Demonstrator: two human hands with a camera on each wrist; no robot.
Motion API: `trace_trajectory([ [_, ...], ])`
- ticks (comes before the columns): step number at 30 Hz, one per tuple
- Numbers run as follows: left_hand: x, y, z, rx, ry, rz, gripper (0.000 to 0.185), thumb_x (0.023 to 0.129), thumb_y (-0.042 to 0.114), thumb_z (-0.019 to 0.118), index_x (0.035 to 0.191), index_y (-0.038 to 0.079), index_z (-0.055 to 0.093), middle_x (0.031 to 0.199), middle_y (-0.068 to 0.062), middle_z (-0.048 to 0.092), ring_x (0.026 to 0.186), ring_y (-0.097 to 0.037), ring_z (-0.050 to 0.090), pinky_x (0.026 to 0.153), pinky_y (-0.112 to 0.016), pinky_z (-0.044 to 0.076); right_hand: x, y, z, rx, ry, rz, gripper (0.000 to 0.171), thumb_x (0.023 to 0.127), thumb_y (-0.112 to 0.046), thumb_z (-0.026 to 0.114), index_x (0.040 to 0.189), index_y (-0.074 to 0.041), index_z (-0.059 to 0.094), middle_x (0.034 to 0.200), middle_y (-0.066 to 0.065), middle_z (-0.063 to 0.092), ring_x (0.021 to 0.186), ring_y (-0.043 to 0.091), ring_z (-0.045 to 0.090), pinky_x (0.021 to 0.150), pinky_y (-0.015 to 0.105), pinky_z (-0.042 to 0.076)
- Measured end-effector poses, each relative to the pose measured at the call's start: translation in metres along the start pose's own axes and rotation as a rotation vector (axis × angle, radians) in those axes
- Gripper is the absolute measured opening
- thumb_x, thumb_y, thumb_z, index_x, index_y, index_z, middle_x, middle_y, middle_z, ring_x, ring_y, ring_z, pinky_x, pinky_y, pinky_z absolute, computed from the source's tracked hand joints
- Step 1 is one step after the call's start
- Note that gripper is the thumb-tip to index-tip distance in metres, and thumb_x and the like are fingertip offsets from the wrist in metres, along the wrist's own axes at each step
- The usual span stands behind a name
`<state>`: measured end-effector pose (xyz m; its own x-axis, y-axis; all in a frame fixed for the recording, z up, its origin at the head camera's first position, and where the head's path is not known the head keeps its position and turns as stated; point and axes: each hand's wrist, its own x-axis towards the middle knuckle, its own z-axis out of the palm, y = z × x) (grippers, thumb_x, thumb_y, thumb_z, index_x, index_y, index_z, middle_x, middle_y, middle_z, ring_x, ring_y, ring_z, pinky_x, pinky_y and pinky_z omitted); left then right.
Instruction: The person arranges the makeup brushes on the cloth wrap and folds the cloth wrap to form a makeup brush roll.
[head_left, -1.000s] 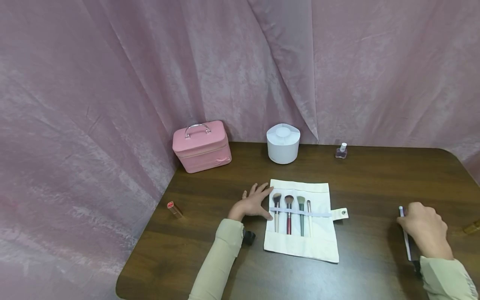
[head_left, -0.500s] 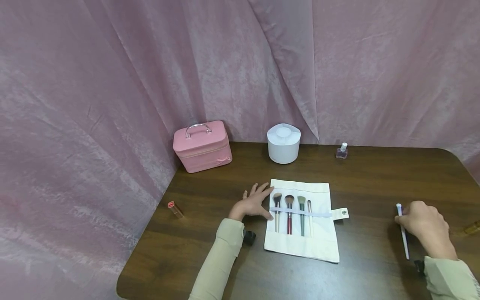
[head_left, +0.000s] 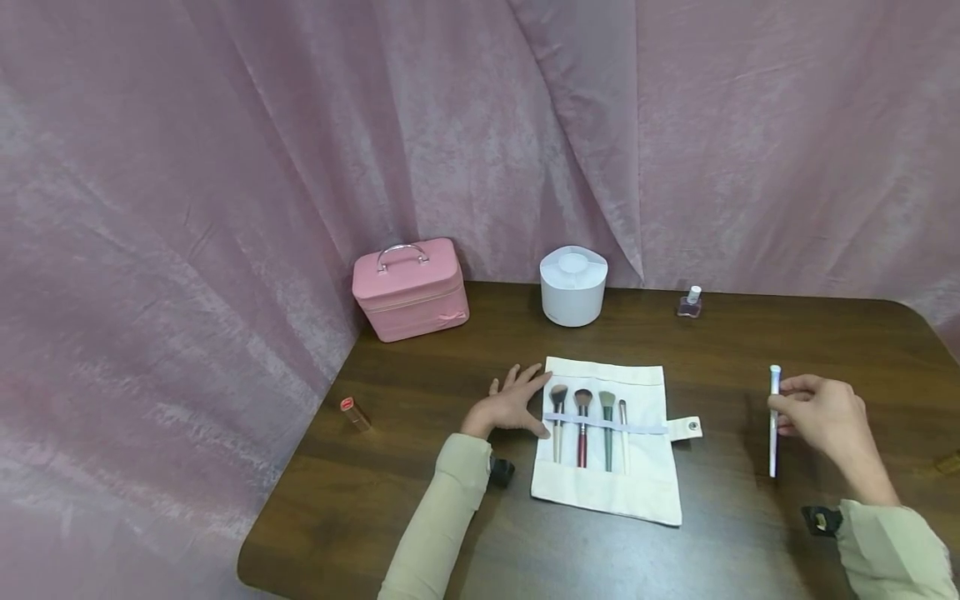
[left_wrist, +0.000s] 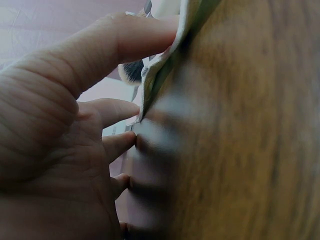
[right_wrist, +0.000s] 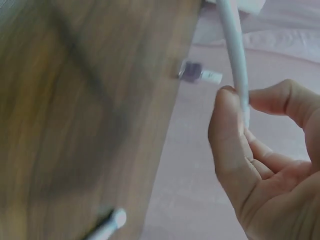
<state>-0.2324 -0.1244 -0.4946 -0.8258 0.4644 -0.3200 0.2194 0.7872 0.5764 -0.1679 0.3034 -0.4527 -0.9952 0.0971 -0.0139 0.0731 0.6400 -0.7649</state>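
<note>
My right hand point(head_left: 816, 414) pinches a thin white stick-like tool point(head_left: 773, 421) between thumb and fingers, lifted above the table to the right of the cloth roll. The right wrist view shows the same white tool point(right_wrist: 234, 55) held at the fingertips point(right_wrist: 227, 112). A cream cloth brush roll point(head_left: 609, 492) lies unrolled mid-table, with several makeup brushes point(head_left: 582, 425) tucked under its band. My left hand point(head_left: 510, 404) rests flat on the table, fingers spread, thumb touching the roll's left edge point(left_wrist: 157, 70).
Along the back stand a pink vanity case point(head_left: 410, 289), a white round organiser point(head_left: 573, 286) and a small nail polish bottle point(head_left: 690, 302). A lipstick point(head_left: 355, 414) lies at the left. The dark wooden table point(head_left: 420, 533) ends near my body; pink curtain surrounds it.
My right hand has lifted the white tool off the table and carried it up and left toward the cloth roll. The left hand has stayed put.
</note>
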Motion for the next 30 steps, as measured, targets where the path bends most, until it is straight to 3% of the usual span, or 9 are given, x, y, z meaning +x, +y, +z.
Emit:
trace_trajectory([
  [2,0.001,0.0,0.0,0.002,0.001,0.001,0.102,0.08,0.028,0.087,0.162,0.023,0.027,0.169,-0.001,0.011,0.154,-0.031,-0.005,0.117,-0.063,0.0,0.002,-0.005,0.003,0.081,-0.001,0.002,0.035,0.095,-0.007,0.06,0.115,0.021,0.055,0.082,0.017,0.073,0.056,0.013,0.069,0.055,0.033,0.058],
  [9,0.0,0.001,0.001,0.005,0.003,-0.001,0.103,0.08,0.027,0.087,0.162,0.023,0.027,0.169,-0.001,0.011,0.154,-0.032,-0.005,0.117,-0.064,0.0,0.017,-0.028,0.016,0.367,0.008,-0.017,0.03,0.096,0.001,0.057,0.12,0.019,0.049,0.076,-0.011,0.066,0.062,0.009,0.066,0.058,0.031,0.059],
  [16,0.0,0.001,0.0,0.007,0.001,0.002,0.103,0.08,0.028,0.087,0.162,0.023,0.027,0.169,-0.001,0.011,0.154,-0.032,-0.004,0.117,-0.064,0.0,0.031,-0.052,0.036,0.662,0.023,-0.008,0.019,0.092,0.008,0.057,0.109,0.01,0.05,0.074,-0.007,0.067,0.06,0.009,0.065,0.054,0.028,0.058],
  [20,0.0,0.0,0.001,0.0,-0.005,0.009,0.102,0.08,0.029,0.087,0.162,0.023,0.027,0.169,-0.002,0.011,0.154,-0.033,-0.004,0.117,-0.064,0.001,0.036,-0.063,0.051,0.712,0.034,0.005,0.018,0.091,0.008,0.057,0.108,0.009,0.05,0.074,-0.006,0.066,0.061,0.009,0.065,0.054,0.029,0.058],
  [30,0.0,0.001,0.0,0.006,0.005,-0.005,0.101,0.08,0.028,0.087,0.162,0.023,0.027,0.169,-0.001,0.012,0.154,-0.032,-0.004,0.117,-0.064,0.001,0.051,-0.083,0.091,0.679,0.118,0.01,0.017,0.091,0.007,0.057,0.107,0.007,0.052,0.078,-0.006,0.06,0.065,0.005,0.063,0.062,0.028,0.059],
])
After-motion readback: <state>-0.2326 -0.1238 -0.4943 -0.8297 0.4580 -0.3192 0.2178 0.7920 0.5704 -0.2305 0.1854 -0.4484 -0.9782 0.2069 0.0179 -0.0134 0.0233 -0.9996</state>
